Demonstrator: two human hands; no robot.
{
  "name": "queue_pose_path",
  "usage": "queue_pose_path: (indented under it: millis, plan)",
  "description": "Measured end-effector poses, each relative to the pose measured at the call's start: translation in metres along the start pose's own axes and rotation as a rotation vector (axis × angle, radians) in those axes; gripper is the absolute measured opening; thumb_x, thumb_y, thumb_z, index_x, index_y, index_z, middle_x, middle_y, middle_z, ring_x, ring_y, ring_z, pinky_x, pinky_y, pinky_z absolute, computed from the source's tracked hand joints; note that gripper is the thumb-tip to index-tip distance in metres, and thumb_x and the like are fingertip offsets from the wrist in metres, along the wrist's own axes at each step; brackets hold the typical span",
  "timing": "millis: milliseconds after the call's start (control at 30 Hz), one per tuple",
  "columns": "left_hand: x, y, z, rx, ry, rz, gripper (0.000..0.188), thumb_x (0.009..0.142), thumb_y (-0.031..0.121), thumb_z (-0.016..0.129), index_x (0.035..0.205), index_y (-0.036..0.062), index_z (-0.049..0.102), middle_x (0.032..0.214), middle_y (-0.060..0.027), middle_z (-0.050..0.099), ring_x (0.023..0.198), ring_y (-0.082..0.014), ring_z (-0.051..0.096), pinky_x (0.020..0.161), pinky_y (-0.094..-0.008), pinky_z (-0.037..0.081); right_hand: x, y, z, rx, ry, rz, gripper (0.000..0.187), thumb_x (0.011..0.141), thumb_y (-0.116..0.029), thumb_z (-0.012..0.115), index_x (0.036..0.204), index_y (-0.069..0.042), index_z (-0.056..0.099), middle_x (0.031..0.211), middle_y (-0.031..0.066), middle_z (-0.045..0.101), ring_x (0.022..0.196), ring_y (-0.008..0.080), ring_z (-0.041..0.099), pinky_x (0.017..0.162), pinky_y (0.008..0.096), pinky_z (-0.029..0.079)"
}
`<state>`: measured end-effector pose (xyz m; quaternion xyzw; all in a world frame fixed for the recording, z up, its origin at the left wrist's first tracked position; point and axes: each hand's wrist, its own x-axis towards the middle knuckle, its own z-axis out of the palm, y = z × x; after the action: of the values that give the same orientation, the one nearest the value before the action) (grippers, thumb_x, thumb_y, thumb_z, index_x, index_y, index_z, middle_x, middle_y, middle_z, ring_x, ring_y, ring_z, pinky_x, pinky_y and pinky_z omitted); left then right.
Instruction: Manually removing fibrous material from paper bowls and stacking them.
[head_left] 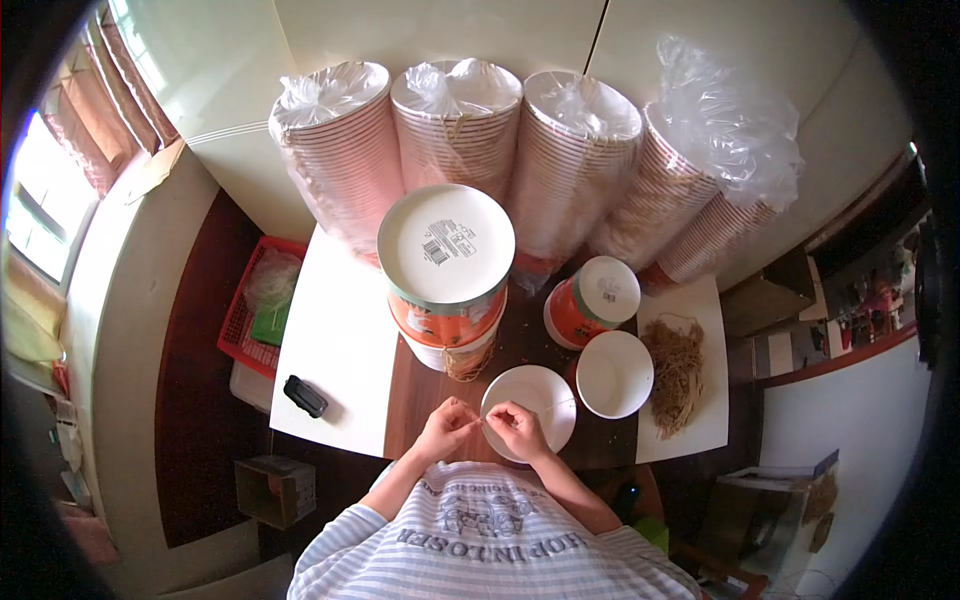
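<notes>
The left hand and right hand are held narrow, fingertips pinched; anything gripped cannot be made out. Beneath the right, a white tub is stood on the brown surface, mouth upward, axis upright.

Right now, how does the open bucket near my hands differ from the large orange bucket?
The open bucket stands mouth up; the large orange bucket is bottom up. The open bucket shows its white inside; the orange one, its base and side. The right hand partly covers the open bucket, not the orange one. Both are round.
</notes>
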<state>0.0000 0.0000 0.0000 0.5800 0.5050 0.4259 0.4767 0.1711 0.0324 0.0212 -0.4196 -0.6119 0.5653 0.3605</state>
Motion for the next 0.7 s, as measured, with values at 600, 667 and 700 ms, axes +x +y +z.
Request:
queue_pose_path:
  millis: [600, 667, 700]
  plan:
    - [-0.002, 0.027, -0.008, -0.515, -0.068, -0.300, 0.002, 0.081, 0.004, 0.051, 0.082, 0.0022, 0.052, 0.079, -0.0005, 0.055, 0.076, -0.0074, 0.050, 0.069, -0.0215, 0.041, -0.002, 0.003, -0.002, -0.104, 0.017, 0.008, 0.003, 0.077, -0.003, 0.057, 0.080, -0.002, 0.056, 0.072, 0.0027, 0.059, 0.065, 0.0065, 0.054, 0.058, 0.0214, 0.044]
    - [-0.002, 0.026, -0.009, -0.457, -0.094, -0.375, 0.006, 0.080, 0.002, 0.050, 0.084, -0.0002, 0.053, 0.082, -0.0028, 0.056, 0.077, -0.0096, 0.051, 0.073, -0.0218, 0.041, -0.002, 0.003, -0.002, -0.042, 0.002, 0.022, 0.003, 0.078, -0.004, 0.057, 0.080, -0.002, 0.056, 0.073, 0.0021, 0.058, 0.065, 0.0061, 0.054, 0.058, 0.0209, 0.044]
    - [-0.002, 0.028, -0.008, -0.457, -0.093, -0.375, 0.006, 0.080, 0.002, 0.050, 0.084, -0.0002, 0.053, 0.082, -0.0028, 0.056, 0.077, -0.0096, 0.051, 0.073, -0.0218, 0.041, -0.003, 0.003, -0.002, -0.042, 0.001, 0.022, 0.003, 0.078, -0.004, 0.057, 0.080, -0.002, 0.056, 0.073, 0.0021, 0.058, 0.065, 0.0061, 0.054, 0.058, 0.0209, 0.044]
